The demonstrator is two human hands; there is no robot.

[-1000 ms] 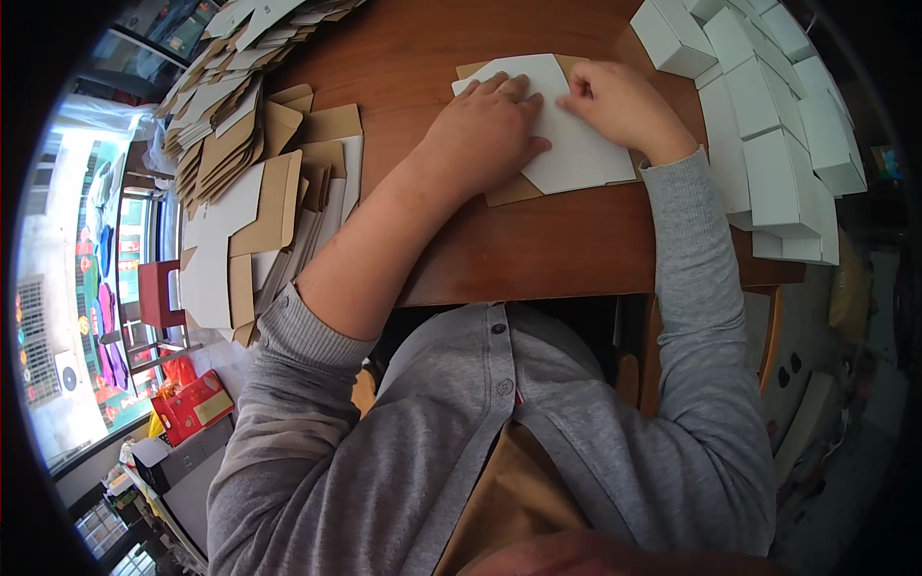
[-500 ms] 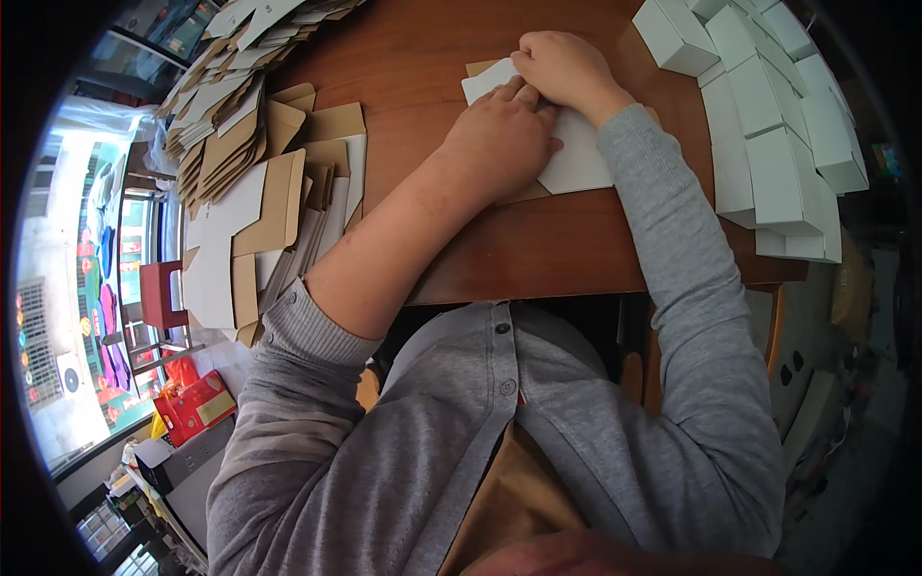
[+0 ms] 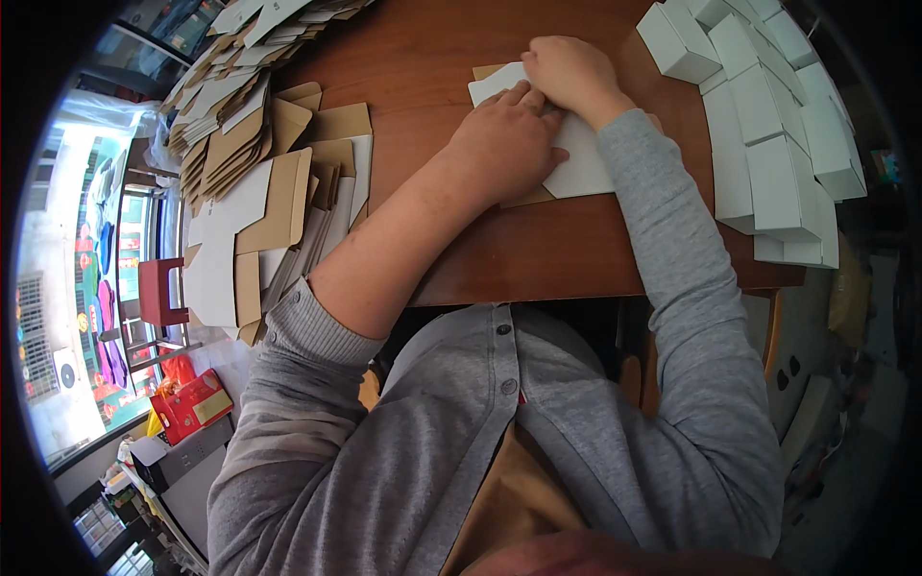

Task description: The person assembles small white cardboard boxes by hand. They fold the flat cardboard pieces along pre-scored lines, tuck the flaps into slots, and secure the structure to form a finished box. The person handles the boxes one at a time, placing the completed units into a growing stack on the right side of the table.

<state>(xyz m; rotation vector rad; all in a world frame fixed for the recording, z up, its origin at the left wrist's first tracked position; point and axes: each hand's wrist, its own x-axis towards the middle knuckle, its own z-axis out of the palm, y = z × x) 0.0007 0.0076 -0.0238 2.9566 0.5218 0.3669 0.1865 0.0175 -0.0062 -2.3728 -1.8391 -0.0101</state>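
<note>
A white cardboard box blank (image 3: 584, 165) with brown inner flaps lies on the table in front of me, partly covered by my hands. My left hand (image 3: 507, 139) rests on top of it, fingers stretched forward and thumb out to the side, pressing on the card. Just beyond, my right hand (image 3: 576, 77) is closed, with its fingers curled down at the card's far part. Its fingertips are hidden, and they touch or nearly touch those of my left hand.
Stacked flat box blanks (image 3: 226, 235), white and brown, lie along the left side. Folded white boxes (image 3: 780, 178) are piled at the right edge of the brown table (image 3: 538, 254). A red bag (image 3: 197, 405) and a dark red stool (image 3: 161, 291) stand at the left.
Both hands stay on the box blank with almost the same pose. The view has shifted slightly, and my right hand sits marginally lower and further right.
</note>
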